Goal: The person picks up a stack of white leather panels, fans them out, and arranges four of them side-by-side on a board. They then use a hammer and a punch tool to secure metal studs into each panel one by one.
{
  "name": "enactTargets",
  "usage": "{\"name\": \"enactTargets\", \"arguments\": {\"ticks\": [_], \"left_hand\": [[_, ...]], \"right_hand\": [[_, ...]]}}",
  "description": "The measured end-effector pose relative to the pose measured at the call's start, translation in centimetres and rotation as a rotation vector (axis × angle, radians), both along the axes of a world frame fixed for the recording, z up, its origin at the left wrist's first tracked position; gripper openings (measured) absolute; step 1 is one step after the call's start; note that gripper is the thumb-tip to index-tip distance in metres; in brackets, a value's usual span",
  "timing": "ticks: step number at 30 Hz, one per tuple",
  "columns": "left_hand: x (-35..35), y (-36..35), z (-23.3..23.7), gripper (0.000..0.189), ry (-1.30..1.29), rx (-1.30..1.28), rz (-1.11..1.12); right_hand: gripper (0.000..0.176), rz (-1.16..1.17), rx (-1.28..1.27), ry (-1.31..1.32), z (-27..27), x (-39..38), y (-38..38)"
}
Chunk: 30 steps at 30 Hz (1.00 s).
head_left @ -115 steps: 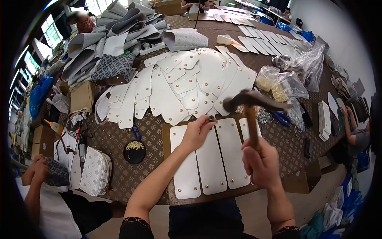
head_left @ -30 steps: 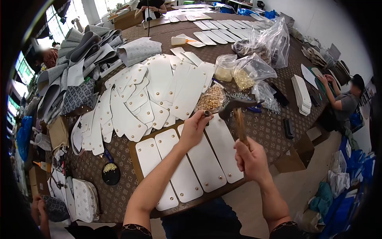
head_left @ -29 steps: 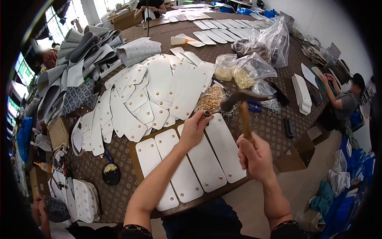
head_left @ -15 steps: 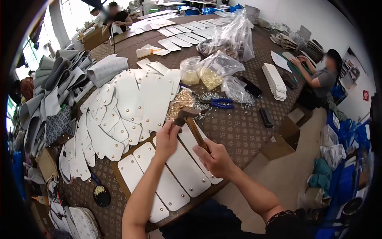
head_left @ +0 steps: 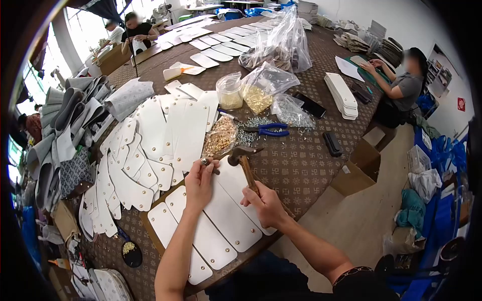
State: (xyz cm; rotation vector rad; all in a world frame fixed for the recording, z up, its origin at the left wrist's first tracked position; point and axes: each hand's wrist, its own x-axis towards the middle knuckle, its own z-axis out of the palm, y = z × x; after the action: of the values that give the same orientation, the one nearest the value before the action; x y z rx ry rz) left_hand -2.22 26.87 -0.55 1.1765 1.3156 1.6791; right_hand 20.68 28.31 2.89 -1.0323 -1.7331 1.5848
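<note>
My right hand (head_left: 267, 204) is wrapped round the wooden handle of a hammer (head_left: 245, 159), its dark head raised just right of my left hand. In my left hand (head_left: 200, 186) a short metal rivet setter (head_left: 205, 161) is pinched, its round top showing above the fingers. Beneath both hands lie white panels (head_left: 232, 210) side by side on a brown board (head_left: 150, 228), with brass-coloured rivets at their ends. The setter's lower tip is mostly hidden by my fingers. A large pile of riveted white pieces (head_left: 135, 165) spreads to the left.
Beyond the hammer are a bag of copper-coloured rivets (head_left: 221, 136), blue-handled pliers (head_left: 272, 130), scattered silver pieces, a plastic jar (head_left: 229, 91) and clear bags (head_left: 266, 85). A black phone (head_left: 309, 105) lies farther right. Co-workers sit at the right and far left; cardboard boxes (head_left: 359, 165) stand beside the table.
The hammer head has lifted off the setter and shifted right, uncovering the setter's top. My left hand has moved slightly left and down in view, and the whole view has shifted a little.
</note>
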Motion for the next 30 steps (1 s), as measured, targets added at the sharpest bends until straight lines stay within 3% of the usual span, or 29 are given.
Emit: {"name": "enactTargets", "arguments": {"ticks": [6, 15, 20, 27, 28, 30], "left_hand": [[1.4, 1.2, 1.2, 0.022, 0.025, -0.025, -0.009], [2.8, 4.5, 0.0, 0.022, 0.019, -0.02, -0.032], [3.0, 4.2, 1.1, 0.021, 0.204, -0.057, 0.03], [3.0, 4.2, 0.4, 0.017, 0.233, -0.025, 0.038], [3.0, 4.1, 0.3, 0.015, 0.291, -0.012, 0.06], [3.1, 4.0, 0.7, 0.01, 0.365, -0.03, 0.097]], "right_hand": [[0.025, -0.081, -0.072, 0.28, -1.5, 0.1, -0.4], [0.027, -0.155, -0.163, 0.44, -2.0, 0.0, -0.4], [0.027, -0.137, -0.146, 0.439, -2.1, -0.1, -0.4], [0.027, -0.102, -0.102, 0.362, -1.9, 0.2, -0.1], [0.027, -0.092, -0.099, 0.365, -0.3, 0.2, 0.2], [0.028, -0.013, -0.079, 0.13, 4.9, 1.3, 1.3]]}}
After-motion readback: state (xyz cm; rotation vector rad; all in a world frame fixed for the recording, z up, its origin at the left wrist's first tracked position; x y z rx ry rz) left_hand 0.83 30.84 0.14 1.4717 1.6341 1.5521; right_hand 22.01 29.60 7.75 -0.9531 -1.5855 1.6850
